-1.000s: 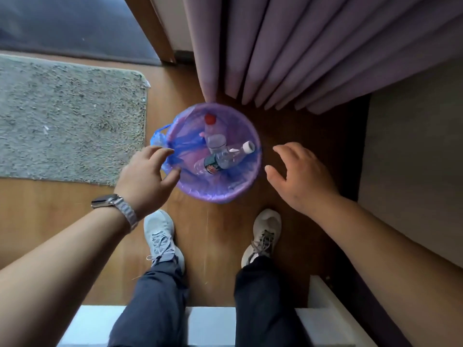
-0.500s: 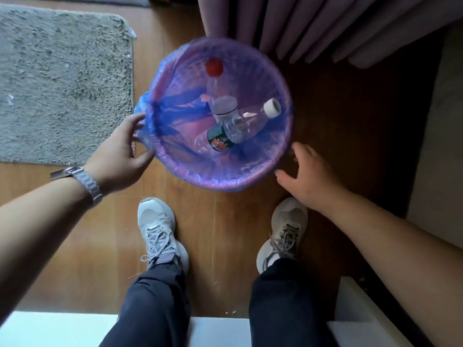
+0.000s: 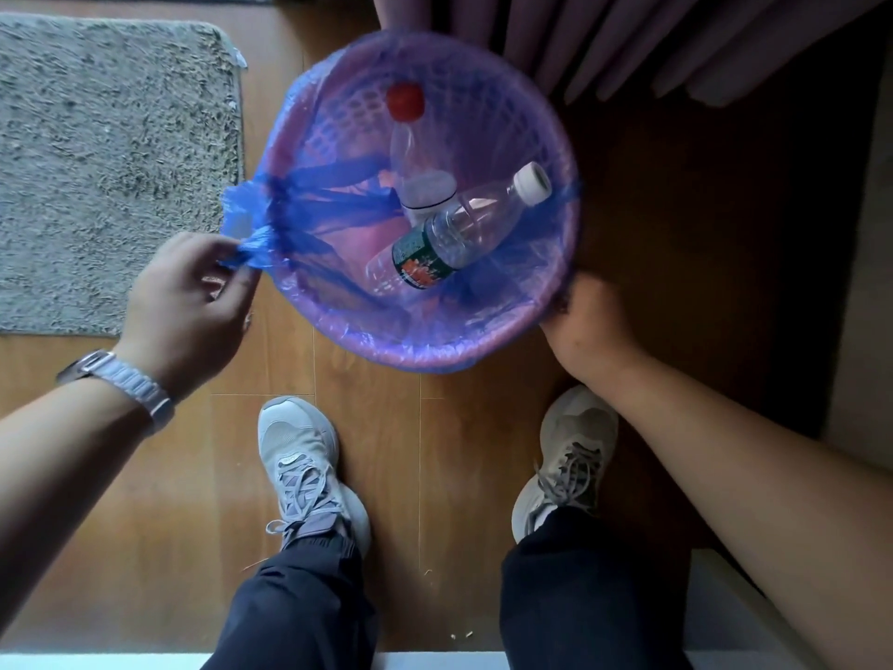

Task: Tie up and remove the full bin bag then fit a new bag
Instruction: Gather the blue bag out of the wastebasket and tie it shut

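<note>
Fingers (image 3: 231,279) of left hand (image 3: 188,307) now pinch bin bag (image 3: 244,217).

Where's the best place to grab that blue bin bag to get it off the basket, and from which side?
Take the blue bin bag by its bunched tail hanging outside the basket rim, coming from the left, the rug side. There the film gathers into a thick tuft, which the left hand pinches; elsewhere it lies stretched thin over the rim.
</note>
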A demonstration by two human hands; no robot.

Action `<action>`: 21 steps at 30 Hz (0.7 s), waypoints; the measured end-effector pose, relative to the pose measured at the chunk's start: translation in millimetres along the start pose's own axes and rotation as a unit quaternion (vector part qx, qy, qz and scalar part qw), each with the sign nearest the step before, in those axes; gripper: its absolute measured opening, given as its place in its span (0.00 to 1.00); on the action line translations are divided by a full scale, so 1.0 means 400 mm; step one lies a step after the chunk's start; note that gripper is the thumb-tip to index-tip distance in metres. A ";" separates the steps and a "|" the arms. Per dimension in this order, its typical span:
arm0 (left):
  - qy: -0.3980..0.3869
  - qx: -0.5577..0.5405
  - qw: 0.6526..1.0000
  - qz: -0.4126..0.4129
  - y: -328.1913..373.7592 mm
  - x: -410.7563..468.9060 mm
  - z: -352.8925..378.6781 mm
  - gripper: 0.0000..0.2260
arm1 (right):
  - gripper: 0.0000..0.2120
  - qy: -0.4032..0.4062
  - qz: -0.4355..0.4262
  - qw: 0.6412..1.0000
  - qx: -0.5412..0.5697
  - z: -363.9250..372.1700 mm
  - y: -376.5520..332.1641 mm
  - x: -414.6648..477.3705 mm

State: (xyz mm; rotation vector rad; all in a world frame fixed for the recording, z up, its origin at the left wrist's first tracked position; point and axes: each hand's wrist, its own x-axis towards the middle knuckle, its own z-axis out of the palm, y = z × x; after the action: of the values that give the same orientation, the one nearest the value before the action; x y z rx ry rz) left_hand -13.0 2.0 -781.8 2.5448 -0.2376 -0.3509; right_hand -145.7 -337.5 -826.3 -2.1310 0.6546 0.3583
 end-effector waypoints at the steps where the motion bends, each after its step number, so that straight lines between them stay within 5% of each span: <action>1: 0.007 -0.010 1.000 0.001 0.006 -0.006 -0.007 0.07 | 0.05 0.008 -0.007 1.000 0.002 -0.002 0.000 -0.005; 6: 0.058 -0.038 0.996 0.053 0.036 -0.024 -0.020 0.02 | 0.08 0.011 0.002 0.999 0.041 -0.006 0.009 -0.019; 9: 0.100 -0.049 0.991 0.070 0.062 -0.022 -0.019 0.09 | 0.15 -0.023 0.054 0.995 0.080 -0.001 0.003 -0.012; 12: 0.101 -0.049 0.989 0.095 0.102 -0.017 -0.007 0.09 | 0.08 -0.058 0.073 0.989 0.117 0.013 -0.003 -0.004; 16: 0.085 -0.062 0.988 0.109 0.147 -0.019 0.028 0.07 | 0.11 -0.106 0.100 0.986 0.075 0.038 -0.014 0.006; 18: 0.082 -0.053 0.992 0.076 0.154 -0.015 0.047 0.06 | 0.05 -0.085 0.105 0.989 0.055 0.036 -0.023 0.008; 21: 0.088 -0.041 0.994 0.056 0.158 0.000 0.056 0.07 | 0.09 -0.008 0.109 0.978 0.180 0.014 -0.049 -0.018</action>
State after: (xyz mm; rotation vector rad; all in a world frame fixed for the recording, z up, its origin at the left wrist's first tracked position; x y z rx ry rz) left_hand -25.6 -61.9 -765.3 2.4508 -0.2912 -0.0901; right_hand -140.5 -321.0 -813.6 -1.7161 0.8774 0.3459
